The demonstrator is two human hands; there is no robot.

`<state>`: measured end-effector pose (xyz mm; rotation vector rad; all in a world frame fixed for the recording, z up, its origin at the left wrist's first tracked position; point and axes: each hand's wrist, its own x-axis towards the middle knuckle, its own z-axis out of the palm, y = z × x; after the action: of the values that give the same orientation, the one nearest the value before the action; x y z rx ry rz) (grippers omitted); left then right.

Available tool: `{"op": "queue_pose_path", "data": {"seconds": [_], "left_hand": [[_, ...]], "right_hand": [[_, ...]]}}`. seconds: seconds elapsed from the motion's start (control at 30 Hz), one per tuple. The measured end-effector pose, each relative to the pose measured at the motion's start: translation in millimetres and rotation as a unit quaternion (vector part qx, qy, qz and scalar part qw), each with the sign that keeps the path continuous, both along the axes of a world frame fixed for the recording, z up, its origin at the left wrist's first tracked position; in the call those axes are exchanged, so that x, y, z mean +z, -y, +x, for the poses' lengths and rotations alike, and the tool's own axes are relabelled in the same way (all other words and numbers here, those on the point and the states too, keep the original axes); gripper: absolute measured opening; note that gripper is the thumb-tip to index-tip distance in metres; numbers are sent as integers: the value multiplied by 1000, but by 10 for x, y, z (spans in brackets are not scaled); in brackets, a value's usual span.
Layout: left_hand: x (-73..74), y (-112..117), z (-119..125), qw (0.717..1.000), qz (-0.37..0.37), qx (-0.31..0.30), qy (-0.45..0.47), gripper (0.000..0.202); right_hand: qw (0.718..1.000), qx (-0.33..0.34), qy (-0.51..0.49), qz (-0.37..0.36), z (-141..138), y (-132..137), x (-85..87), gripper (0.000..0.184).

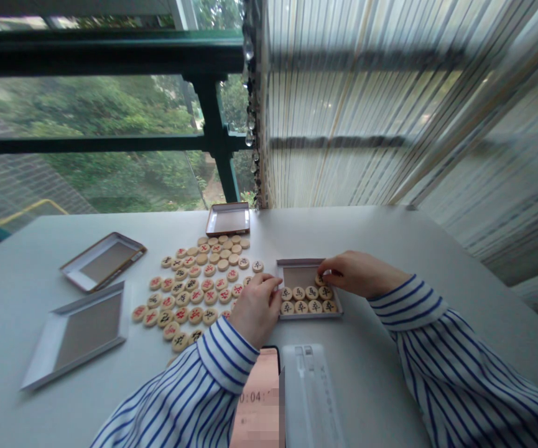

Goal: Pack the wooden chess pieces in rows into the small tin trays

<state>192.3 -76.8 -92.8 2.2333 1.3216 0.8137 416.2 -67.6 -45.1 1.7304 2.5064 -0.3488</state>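
Note:
A shallow box (310,317) stands in front of me with two rows of black-marked xiangqi pieces (313,292) along its near side. My right hand (350,272) reaches over its right wall, fingers closed on one xiangqi piece (319,280) at the start of a third row. At the box's left wall is my left hand (258,309), its fingers bent and close together near the rim; whether they hold anything is hidden. Many loose pieces (195,296), red-marked, black-marked and some blank side up, lie spread to the left, partly behind my left hand and sleeve.
A box lid (105,261) and an open box tray (122,311) lie at the left. Another small tray (228,233) sits at the back near the window. Close to me are a phone (259,404) showing a timer and a translucent white case (310,392). A string curtain hangs behind.

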Motion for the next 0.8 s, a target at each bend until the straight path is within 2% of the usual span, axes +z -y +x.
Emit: {"op": "queue_pose_path", "data": {"seconds": [0.8], "left_hand": [[-9,-2,-6,1000,8,-8,5,22]], "right_hand": [[1000,-5,20,-7,-27,3,22,26]]}}
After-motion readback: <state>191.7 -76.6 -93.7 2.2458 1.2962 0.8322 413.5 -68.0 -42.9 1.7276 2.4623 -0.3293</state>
